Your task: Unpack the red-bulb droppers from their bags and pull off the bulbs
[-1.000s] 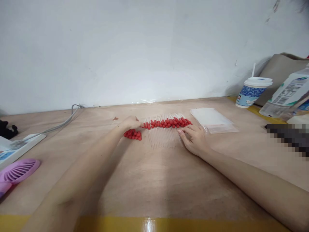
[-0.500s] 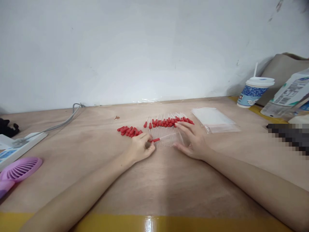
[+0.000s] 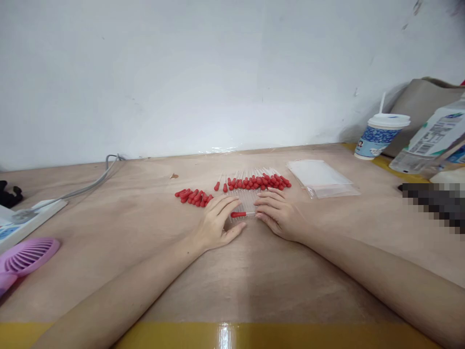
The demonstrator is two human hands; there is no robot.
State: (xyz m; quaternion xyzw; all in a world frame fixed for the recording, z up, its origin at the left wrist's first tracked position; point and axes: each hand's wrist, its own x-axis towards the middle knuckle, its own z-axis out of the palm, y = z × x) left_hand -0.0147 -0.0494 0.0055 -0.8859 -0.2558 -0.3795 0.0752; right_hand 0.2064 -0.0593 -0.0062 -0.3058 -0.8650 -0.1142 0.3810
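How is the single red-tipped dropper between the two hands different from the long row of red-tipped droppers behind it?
The single dropper lies crosswise, with its red bulb pointing left. The row of droppers lies lengthwise, with the tubes running away from the person. The single dropper lies alone between the left hand and the right hand, while the row of droppers is packed side by side, farther back. Both have red bulbs on clear tubes.

Red bulbs (image 3: 259,182) cap clear droppers (image 3: 247,202) on the tan surface (image 3: 232,271) with a yellow edge; the fan (image 3: 25,256) is purple, the cup (image 3: 379,135) blue-patterned white.
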